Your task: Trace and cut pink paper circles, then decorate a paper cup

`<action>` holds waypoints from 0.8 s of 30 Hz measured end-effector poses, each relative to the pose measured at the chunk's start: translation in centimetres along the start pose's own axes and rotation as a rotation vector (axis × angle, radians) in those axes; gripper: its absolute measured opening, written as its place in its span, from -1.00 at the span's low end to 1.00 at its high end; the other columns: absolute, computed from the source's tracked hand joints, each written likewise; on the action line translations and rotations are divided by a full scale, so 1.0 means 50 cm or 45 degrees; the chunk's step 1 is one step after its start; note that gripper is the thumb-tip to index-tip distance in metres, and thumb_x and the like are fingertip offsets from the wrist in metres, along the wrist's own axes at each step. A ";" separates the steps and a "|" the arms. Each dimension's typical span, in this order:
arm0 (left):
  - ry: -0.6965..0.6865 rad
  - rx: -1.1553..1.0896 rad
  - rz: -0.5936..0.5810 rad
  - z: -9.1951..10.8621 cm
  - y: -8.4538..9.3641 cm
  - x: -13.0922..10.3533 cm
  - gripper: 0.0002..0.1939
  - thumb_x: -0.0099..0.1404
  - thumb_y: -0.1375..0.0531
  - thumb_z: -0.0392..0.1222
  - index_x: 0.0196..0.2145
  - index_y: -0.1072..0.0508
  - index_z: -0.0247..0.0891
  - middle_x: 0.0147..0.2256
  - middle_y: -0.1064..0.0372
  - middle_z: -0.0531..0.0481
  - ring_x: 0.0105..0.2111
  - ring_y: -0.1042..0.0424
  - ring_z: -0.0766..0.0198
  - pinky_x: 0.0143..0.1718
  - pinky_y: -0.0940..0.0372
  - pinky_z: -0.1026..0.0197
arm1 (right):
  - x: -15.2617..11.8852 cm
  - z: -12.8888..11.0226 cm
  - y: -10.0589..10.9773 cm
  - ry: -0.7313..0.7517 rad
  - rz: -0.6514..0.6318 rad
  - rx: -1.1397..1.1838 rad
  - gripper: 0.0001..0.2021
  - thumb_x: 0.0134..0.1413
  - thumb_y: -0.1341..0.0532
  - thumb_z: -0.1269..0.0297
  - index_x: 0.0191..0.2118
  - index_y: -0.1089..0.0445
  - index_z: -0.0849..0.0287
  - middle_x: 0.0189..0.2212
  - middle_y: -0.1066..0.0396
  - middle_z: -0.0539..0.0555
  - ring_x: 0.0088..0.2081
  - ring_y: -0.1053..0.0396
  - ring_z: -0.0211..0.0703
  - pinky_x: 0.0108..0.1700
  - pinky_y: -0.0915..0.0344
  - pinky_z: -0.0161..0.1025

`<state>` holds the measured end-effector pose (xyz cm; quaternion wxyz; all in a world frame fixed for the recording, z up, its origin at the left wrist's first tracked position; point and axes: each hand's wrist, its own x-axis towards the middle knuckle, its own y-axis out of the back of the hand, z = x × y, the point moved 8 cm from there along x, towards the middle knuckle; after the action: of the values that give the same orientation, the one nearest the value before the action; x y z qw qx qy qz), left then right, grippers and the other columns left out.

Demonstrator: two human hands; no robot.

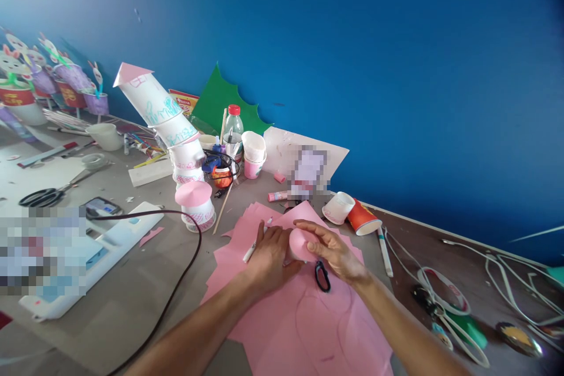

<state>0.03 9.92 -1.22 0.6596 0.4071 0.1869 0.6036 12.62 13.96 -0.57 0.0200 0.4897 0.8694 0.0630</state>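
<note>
On a stack of pink paper [282,317], my left hand [272,255] lies palm down, its fingers apart and its thumb reaching toward my right hand. A white marker [249,251] lies beside its fingers. My right hand [337,252] is closed around a small pink paper cone [303,245], thumb on the near side. Just below the cone, the black handle of scissors [322,277] shows; their blades are hidden. Pencilled curves mark the top sheet. Left of the paper stands a white cup with a pink cone roof [194,192].
A leaning tower of decorated paper cups [170,129] rises at left, near a clear bottle [233,123]. A dark cable [198,247] crosses the left side. Two cups [338,207] lie beyond the paper. White cords [458,305] lie at right, before the blue wall [396,70].
</note>
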 end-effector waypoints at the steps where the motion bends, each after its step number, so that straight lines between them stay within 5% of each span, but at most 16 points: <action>1: 0.005 -0.003 -0.004 -0.001 -0.001 0.000 -0.59 0.17 -0.30 -0.09 -0.06 -0.34 -0.24 -0.08 -0.44 -0.16 0.05 -0.36 -0.09 0.27 0.12 -0.33 | 0.000 0.001 0.001 -0.008 -0.002 0.011 -0.57 0.03 -0.37 0.01 0.04 -0.48 -0.04 0.13 -0.43 0.10 0.25 -0.22 0.07 0.30 -0.07 0.08; 8: 0.007 -0.020 -0.032 0.002 0.000 0.001 -0.55 0.17 -0.30 -0.07 -0.03 -0.34 -0.28 -0.05 -0.43 -0.21 0.05 -0.35 -0.10 0.27 0.14 -0.34 | 0.001 0.011 0.005 -0.053 -0.073 0.106 -0.50 0.03 -0.34 -0.05 0.09 -0.47 -0.03 0.19 -0.36 0.10 0.30 -0.12 0.19 0.31 0.01 0.14; 14: -0.017 -0.033 -0.013 0.000 -0.003 -0.002 -0.51 0.14 -0.30 -0.10 0.01 -0.32 -0.26 -0.04 -0.42 -0.20 0.09 -0.31 -0.12 0.28 0.16 -0.37 | -0.019 -0.016 0.021 0.055 0.149 0.089 -0.42 0.11 -0.26 -0.08 0.23 -0.27 -0.09 0.26 -0.27 0.08 0.33 -0.07 0.07 0.33 0.02 0.08; 19: -0.109 -0.028 0.046 0.005 -0.004 -0.006 -0.42 0.13 -0.30 -0.15 0.09 -0.26 -0.26 0.04 -0.40 -0.22 0.17 -0.23 -0.18 0.27 0.20 -0.41 | -0.040 -0.013 0.044 -0.176 0.523 -0.020 -0.51 0.00 -0.33 -0.07 -0.02 -0.43 0.12 -0.21 -0.52 0.13 -0.08 -0.43 0.05 0.00 -0.30 -0.06; 24: -0.167 0.044 0.077 0.010 -0.004 -0.009 -0.48 0.13 -0.27 -0.23 0.05 -0.29 -0.33 0.02 -0.41 -0.31 0.16 -0.24 -0.22 0.26 0.15 -0.41 | -0.031 -0.026 0.042 -0.190 0.600 0.185 -0.56 -0.23 -0.44 0.13 -0.17 -0.45 0.19 -0.54 -0.35 -0.08 -0.45 -0.27 -0.23 -0.37 -0.18 -0.28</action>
<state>0.42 9.37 -1.20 0.6448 0.4625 0.1413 0.5920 15.10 13.59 0.95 0.0337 0.6823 0.7296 -0.0330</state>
